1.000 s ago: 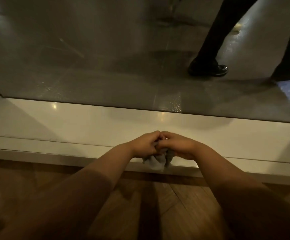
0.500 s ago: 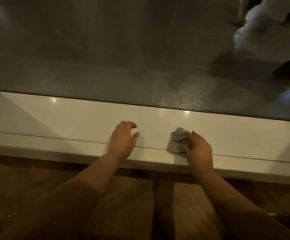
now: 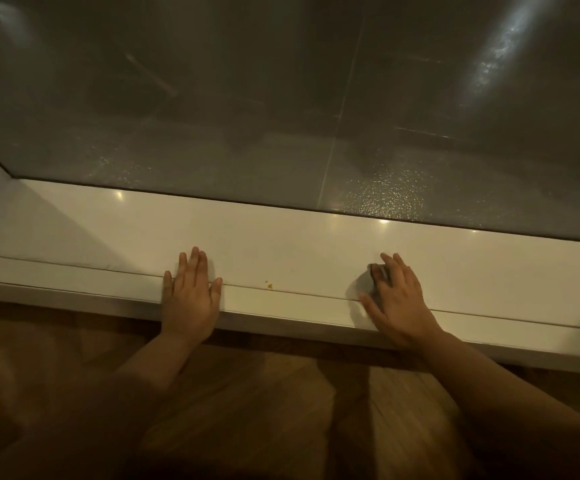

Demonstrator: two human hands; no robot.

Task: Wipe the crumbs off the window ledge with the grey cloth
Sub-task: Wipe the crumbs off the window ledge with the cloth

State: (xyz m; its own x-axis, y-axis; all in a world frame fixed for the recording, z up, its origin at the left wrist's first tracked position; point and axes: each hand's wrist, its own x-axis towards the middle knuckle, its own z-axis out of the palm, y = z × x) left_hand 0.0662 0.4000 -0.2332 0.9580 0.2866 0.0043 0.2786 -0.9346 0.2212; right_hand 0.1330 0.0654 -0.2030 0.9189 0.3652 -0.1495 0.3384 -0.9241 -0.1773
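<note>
Grey crumpled cloth (image 3: pixel 365 286) is lying on the glossy white window ledge (image 3: pixel 281 244), right of centre, and we are pressing it down with our right hand (image 3: pixel 399 301), fingers spread almost straight over it. Our left hand (image 3: pixel 191 292) is resting flat and wide on the ledge's near edge, holding nothing. Small yellow crumbs (image 3: pixel 269 286) are sitting between the hands, nearer the left one. Dark glass pane (image 3: pixel 247 98) is rising along the ledge's far side.

My left hand (image 3: pixel 191 296) lies flat left of centre, fingers straight. My right hand (image 3: pixel 397 299) lies palm-down right of centre, fingers spread.
</note>
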